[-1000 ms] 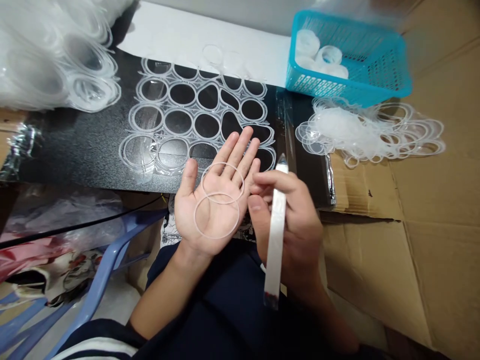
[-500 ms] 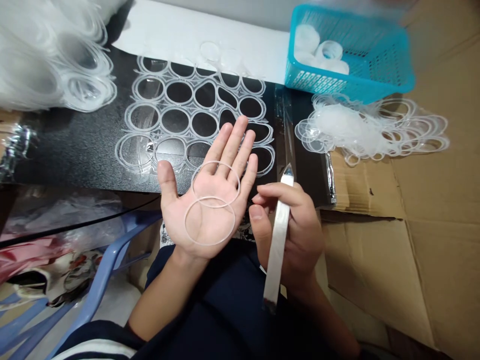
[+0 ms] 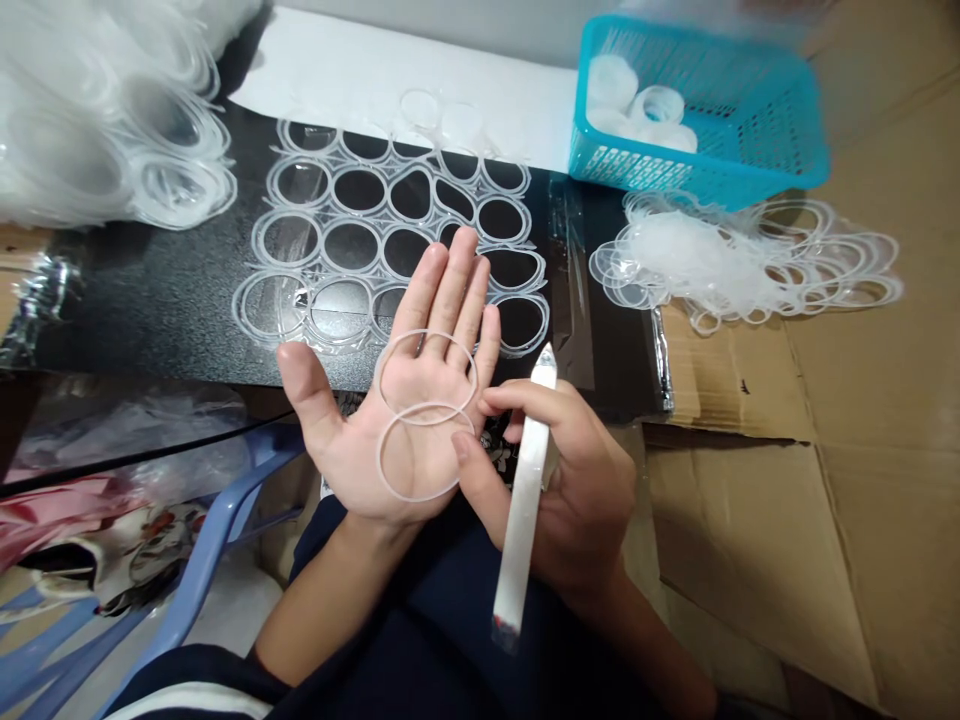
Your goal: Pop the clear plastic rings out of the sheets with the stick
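My left hand (image 3: 427,410) lies palm up with its fingers stretched out and the thumb wide apart. Two thin translucent rings rest on it: the upper ring (image 3: 427,331) crosses the finger bases, and the lower ring (image 3: 425,499) lies on the palm, overlapping the first. In my right hand (image 3: 570,480) is a flat white knife (image 3: 523,500), its pointed tip directed away from me. The right thumb and index fingertip are at the little-finger side of the left palm, close to the lower ring. Beyond the left fingers lies a clear sheet of joined rings (image 3: 381,219).
A blue basket (image 3: 697,170) with white ring rolls stands at the back right. Before it lies a heap of ring scraps (image 3: 690,250). Stacked ring sheets (image 3: 172,185) rise at left on the black table (image 3: 150,300). Cardboard (image 3: 750,370) is at right, a blue chair (image 3: 202,560) lower left.
My right hand has moved left with the knife, and its thumb and index finger have come to the left palm's edge. The left hand has shifted slightly left, its thumb spread wider.
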Demonstrator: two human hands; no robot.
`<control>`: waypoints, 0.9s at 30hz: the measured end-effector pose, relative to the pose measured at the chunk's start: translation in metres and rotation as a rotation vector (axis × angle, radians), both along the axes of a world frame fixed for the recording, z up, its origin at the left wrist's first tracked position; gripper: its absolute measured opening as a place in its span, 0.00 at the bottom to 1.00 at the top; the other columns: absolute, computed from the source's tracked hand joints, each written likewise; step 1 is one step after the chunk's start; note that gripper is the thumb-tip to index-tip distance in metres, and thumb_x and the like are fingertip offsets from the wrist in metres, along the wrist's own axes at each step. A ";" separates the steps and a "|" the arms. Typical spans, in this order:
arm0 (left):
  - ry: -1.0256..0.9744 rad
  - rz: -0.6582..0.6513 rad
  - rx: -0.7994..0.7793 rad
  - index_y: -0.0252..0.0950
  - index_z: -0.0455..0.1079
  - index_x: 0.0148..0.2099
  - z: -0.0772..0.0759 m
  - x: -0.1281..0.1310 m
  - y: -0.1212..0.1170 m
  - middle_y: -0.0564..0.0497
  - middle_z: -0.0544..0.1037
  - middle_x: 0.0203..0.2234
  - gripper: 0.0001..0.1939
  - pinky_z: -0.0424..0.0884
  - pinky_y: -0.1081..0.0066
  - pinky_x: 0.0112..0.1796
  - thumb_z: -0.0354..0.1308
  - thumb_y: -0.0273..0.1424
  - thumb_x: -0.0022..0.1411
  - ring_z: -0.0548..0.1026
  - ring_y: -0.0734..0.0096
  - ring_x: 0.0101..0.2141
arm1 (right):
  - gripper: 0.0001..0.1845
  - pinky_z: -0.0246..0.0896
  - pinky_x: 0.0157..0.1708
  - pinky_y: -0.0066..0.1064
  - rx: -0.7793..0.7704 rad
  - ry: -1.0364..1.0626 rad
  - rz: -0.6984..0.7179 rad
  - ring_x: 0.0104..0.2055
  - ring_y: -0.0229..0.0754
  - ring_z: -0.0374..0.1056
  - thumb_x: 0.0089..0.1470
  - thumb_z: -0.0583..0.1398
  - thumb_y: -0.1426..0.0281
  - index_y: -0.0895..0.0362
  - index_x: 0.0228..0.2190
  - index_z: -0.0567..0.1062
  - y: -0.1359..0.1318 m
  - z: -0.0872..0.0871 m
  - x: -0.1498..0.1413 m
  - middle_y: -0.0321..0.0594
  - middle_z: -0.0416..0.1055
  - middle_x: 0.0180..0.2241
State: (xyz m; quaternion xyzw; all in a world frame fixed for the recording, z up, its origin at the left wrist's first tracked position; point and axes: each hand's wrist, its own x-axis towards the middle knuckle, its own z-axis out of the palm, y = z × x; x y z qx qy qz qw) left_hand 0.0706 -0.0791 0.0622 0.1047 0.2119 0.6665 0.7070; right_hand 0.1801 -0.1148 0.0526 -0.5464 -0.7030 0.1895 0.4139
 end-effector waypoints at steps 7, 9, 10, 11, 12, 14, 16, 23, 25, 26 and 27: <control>0.056 0.044 0.028 0.40 0.64 0.68 0.004 0.001 -0.003 0.50 0.66 0.69 0.51 0.54 0.60 0.70 0.15 0.61 0.68 0.48 0.61 0.74 | 0.09 0.68 0.36 0.35 -0.074 -0.044 -0.030 0.34 0.41 0.75 0.59 0.64 0.72 0.53 0.42 0.77 0.001 0.008 -0.005 0.35 0.78 0.33; 0.051 0.027 0.075 0.37 0.66 0.67 0.002 -0.001 -0.004 0.49 0.66 0.70 0.53 0.55 0.61 0.70 0.13 0.60 0.68 0.49 0.61 0.74 | 0.08 0.67 0.35 0.34 -0.066 -0.067 -0.028 0.33 0.40 0.75 0.59 0.65 0.72 0.53 0.42 0.78 0.000 0.010 -0.005 0.35 0.79 0.33; 0.051 0.022 0.096 0.36 0.67 0.66 0.001 -0.002 -0.004 0.49 0.65 0.70 0.53 0.56 0.62 0.69 0.13 0.60 0.68 0.50 0.60 0.74 | 0.08 0.67 0.35 0.34 -0.062 -0.079 -0.026 0.33 0.40 0.75 0.59 0.64 0.72 0.53 0.42 0.78 0.000 0.010 -0.006 0.35 0.79 0.33; 0.057 0.021 0.115 0.36 0.68 0.65 0.000 -0.003 -0.004 0.49 0.65 0.70 0.53 0.57 0.62 0.69 0.13 0.60 0.68 0.50 0.60 0.74 | 0.08 0.67 0.35 0.34 -0.058 -0.090 -0.024 0.32 0.40 0.75 0.59 0.64 0.72 0.53 0.42 0.78 0.000 0.011 -0.007 0.35 0.80 0.33; 0.072 0.024 0.125 0.37 0.69 0.64 -0.001 -0.003 -0.005 0.50 0.65 0.70 0.53 0.58 0.63 0.69 0.14 0.61 0.67 0.51 0.60 0.74 | 0.08 0.66 0.34 0.34 -0.053 -0.101 -0.022 0.32 0.40 0.74 0.60 0.64 0.72 0.52 0.42 0.79 0.000 0.012 -0.007 0.35 0.80 0.33; 0.114 0.029 0.107 0.40 0.69 0.64 -0.002 -0.004 -0.005 0.52 0.65 0.70 0.52 0.58 0.64 0.68 0.15 0.63 0.67 0.51 0.61 0.74 | 0.07 0.66 0.34 0.34 -0.043 -0.113 -0.011 0.31 0.39 0.74 0.60 0.64 0.73 0.52 0.41 0.79 0.000 0.013 -0.008 0.35 0.80 0.33; 0.137 0.031 0.069 0.42 0.68 0.66 -0.003 -0.004 -0.005 0.53 0.65 0.70 0.51 0.58 0.64 0.68 0.18 0.64 0.66 0.49 0.60 0.74 | 0.08 0.65 0.33 0.33 -0.026 -0.108 0.011 0.30 0.38 0.74 0.59 0.64 0.74 0.52 0.41 0.79 0.001 0.014 -0.009 0.33 0.80 0.31; 0.101 0.005 0.087 0.45 0.62 0.70 -0.005 -0.009 -0.007 0.53 0.61 0.72 0.48 0.53 0.58 0.71 0.26 0.67 0.66 0.41 0.57 0.75 | 0.13 0.67 0.35 0.31 0.070 0.021 0.059 0.30 0.35 0.73 0.56 0.66 0.77 0.52 0.41 0.76 0.001 0.011 -0.007 0.31 0.80 0.33; 0.091 0.003 0.093 0.44 0.62 0.70 -0.006 -0.010 -0.007 0.52 0.61 0.72 0.49 0.52 0.59 0.71 0.25 0.67 0.65 0.40 0.57 0.75 | 0.15 0.67 0.34 0.31 0.093 0.048 0.048 0.29 0.35 0.72 0.54 0.67 0.78 0.52 0.43 0.75 0.001 0.012 -0.006 0.31 0.80 0.34; 0.085 0.004 0.092 0.43 0.62 0.70 -0.006 -0.010 -0.007 0.52 0.61 0.72 0.49 0.52 0.59 0.71 0.25 0.67 0.65 0.40 0.57 0.75 | 0.16 0.68 0.34 0.31 0.098 0.049 0.041 0.29 0.35 0.72 0.54 0.67 0.78 0.52 0.43 0.75 0.002 0.013 -0.006 0.31 0.80 0.34; 0.078 0.007 0.087 0.43 0.62 0.71 -0.006 -0.009 -0.007 0.52 0.61 0.72 0.49 0.53 0.59 0.71 0.26 0.67 0.65 0.39 0.57 0.75 | 0.15 0.68 0.34 0.32 0.101 0.044 0.032 0.28 0.35 0.72 0.54 0.67 0.78 0.51 0.43 0.76 0.004 0.014 -0.005 0.31 0.80 0.34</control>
